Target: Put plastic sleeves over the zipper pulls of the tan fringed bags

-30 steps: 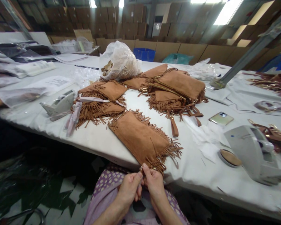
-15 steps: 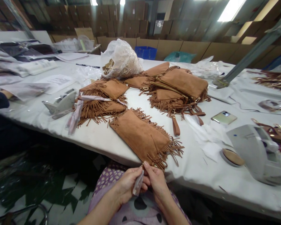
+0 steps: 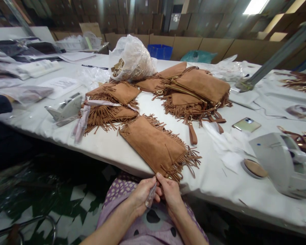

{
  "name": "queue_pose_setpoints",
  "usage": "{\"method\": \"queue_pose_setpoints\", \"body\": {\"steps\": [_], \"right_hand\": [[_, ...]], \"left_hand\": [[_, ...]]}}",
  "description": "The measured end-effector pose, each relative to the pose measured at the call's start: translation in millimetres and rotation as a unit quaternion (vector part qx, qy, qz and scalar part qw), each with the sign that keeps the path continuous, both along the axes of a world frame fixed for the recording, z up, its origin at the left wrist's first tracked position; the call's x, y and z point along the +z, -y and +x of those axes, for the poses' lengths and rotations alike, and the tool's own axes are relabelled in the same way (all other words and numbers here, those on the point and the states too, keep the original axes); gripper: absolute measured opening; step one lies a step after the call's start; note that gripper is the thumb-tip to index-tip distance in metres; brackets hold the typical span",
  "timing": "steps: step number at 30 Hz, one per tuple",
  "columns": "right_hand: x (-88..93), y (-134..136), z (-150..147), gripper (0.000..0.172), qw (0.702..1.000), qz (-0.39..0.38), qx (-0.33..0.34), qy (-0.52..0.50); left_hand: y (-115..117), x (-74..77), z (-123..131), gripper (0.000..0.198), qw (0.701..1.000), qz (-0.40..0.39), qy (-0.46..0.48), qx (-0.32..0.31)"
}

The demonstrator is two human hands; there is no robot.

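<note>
A brown fringed pouch [image 3: 153, 144] lies flat at the table's front edge, its near corner pointing at me. My left hand [image 3: 142, 194] is closed on a strap [image 3: 150, 198] wrapped in pale, see-through film, which hangs down below the fingers. My right hand [image 3: 170, 190] pinches at the pouch's near corner, thumb on top. Both sets of fingertips meet there, around small gold-coloured hardware mostly hidden by them. Another fringed pouch [image 3: 124, 93] with a wrapped strap lies to the left, and a pile of similar pouches [image 3: 204, 85] sits at the back right.
A tape dispenser [image 3: 280, 163] stands at the right, near a phone [image 3: 246, 124] and a roll of tape [image 3: 255, 168]. Another dispenser [image 3: 66, 108] is at the left. Behind the pouches sits a stuffed plastic bag [image 3: 132, 59]. A metal post [image 3: 272, 56] rises at the right.
My hands stay at the pouch's corner with fingertips shifted slightly. The pouch keeps its place on the table; the camera view has tilted down a little.
</note>
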State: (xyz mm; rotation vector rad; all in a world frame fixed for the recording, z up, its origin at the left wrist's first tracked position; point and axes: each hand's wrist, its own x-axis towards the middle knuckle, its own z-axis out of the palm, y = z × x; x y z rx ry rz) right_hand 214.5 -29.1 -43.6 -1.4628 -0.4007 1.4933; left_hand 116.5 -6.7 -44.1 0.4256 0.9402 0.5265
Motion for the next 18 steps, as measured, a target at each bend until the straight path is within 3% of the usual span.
{"method": "queue_pose_setpoints", "body": {"steps": [7,12,18], "right_hand": [[-3.2,-2,2,0.051,0.999,-0.004,0.005,0.039],[-2.2,0,5,0.051,0.999,-0.011,-0.004,0.038],[-2.6,0,2,0.055,0.996,-0.009,0.019,0.090]], "left_hand": [[3,-3.2,-1,0.049,0.999,0.036,-0.003,0.004],[8,5.0,-14,0.058,0.998,-0.030,0.030,-0.055],[28,5.0,-38,0.045,0.995,0.046,0.029,-0.083]]}}
